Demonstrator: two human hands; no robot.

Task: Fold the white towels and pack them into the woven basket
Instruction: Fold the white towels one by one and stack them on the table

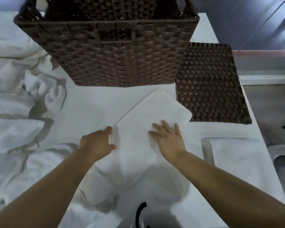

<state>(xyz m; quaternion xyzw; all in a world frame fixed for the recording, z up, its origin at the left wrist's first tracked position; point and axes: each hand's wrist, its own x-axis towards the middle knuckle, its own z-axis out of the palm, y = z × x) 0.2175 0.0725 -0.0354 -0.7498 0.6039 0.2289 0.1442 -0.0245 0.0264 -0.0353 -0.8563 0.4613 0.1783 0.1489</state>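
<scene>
The right hand point(169, 137) lies flat, fingers straight and spread, pressing on the white towel point(148, 122) being folded, apparently to pin the layers while the fold is set. The left hand point(97, 142) curls its thumb and fingers round that towel's left edge, seemingly to draw or square it. The towel sits mid-table near the front edge, its far corner pointing at the woven basket point(115, 51), which stands at the table's point(204, 130) back edge, within easy reach for packing; I cannot see what lies inside. Its flat woven lid point(211, 83) lies just right of it, near the right edge. A folded towel point(234, 153) waits by the right edge, and a crumpled heap of unfolded towels point(18, 99) fills the left side.
</scene>
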